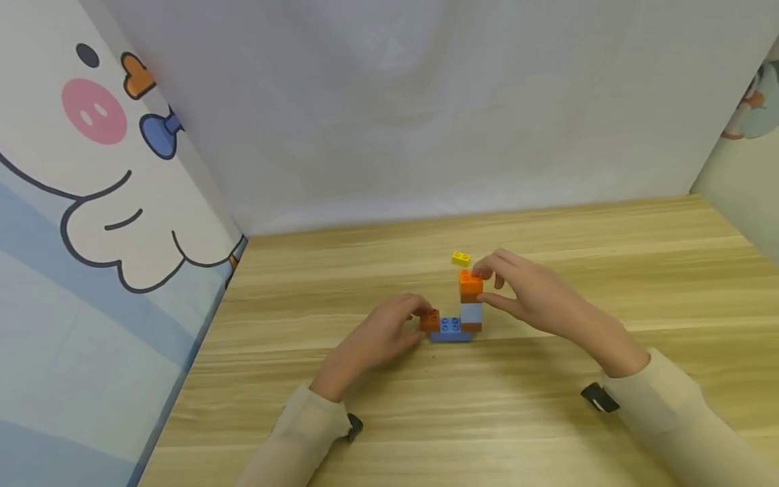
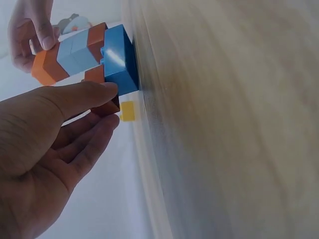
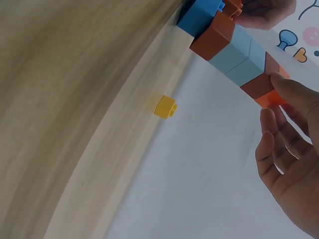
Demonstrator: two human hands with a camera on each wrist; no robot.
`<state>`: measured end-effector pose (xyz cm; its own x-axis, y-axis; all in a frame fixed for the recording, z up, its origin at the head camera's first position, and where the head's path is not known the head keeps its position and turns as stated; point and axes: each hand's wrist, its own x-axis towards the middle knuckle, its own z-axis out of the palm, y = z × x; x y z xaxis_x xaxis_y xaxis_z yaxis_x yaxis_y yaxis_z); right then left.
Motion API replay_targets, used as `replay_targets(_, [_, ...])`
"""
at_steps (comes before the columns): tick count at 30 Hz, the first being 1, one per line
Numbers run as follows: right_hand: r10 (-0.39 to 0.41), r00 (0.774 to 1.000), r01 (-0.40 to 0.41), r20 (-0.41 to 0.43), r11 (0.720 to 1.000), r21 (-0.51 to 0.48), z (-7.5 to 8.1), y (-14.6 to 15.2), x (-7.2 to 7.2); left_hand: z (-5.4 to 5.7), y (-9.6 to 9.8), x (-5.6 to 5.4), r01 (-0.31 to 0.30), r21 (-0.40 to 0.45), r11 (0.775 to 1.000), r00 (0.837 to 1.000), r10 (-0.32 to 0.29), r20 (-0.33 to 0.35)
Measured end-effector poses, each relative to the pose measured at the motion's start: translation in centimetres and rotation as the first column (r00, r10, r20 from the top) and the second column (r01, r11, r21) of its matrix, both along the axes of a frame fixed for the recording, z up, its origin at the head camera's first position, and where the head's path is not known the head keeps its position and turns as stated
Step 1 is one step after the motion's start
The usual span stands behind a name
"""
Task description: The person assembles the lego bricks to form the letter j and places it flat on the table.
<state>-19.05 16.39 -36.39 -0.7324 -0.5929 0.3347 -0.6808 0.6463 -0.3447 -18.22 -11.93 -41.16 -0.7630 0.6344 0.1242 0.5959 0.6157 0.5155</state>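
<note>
A blue building brick [image 1: 450, 336] lies on the table as the base of a small build. My left hand [image 1: 379, 336] pinches a reddish-brown brick [image 1: 430, 320] on its left end between thumb and fingers. On the right end rises a tower: a brown brick [image 3: 213, 37], light blue bricks [image 3: 239, 55], another brown brick [image 3: 261, 79] and an orange brick [image 1: 470, 284] on top. With thumb and fingertips my right hand [image 1: 541, 294] holds the tower's top from the right, the thumb where the upper brown and orange bricks meet.
A small yellow brick [image 1: 460, 258] stands on the wooden table [image 1: 304, 270] just behind the tower. Pale fabric [image 1: 389, 135] hangs along the table's back edge. At the left is a panel [image 1: 73, 223] with cartoon drawings.
</note>
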Motion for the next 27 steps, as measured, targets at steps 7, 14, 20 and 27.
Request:
replay_targets(7, [-0.046, 0.995, 0.043, 0.092, 0.999, 0.032, 0.0, 0.1, -2.1, 0.1, 0.0, -0.1, 0.018, -0.044, 0.999, 0.999, -0.02, -0.047])
replay_targets(14, [-0.059, 0.986, 0.051, 0.157, 0.997, 0.054, -0.5, -0.4, -4.0, 0.1, 0.1, -0.2, 0.006, -0.082, 0.997, 0.997, -0.012, -0.071])
replay_targets(20, [-0.053, 0.981, 0.04, 0.186, 0.997, 0.069, -1.3, -0.9, -5.1, 0.1, 0.1, -0.2, -0.034, -0.101, 0.994, 0.999, 0.03, -0.035])
replay_targets(27, [-0.033, 0.972, 0.018, 0.234, 0.998, 0.067, -2.1, -1.1, -6.0, -0.1, 0.4, -0.4, -0.052, -0.136, 0.989, 0.999, 0.052, -0.003])
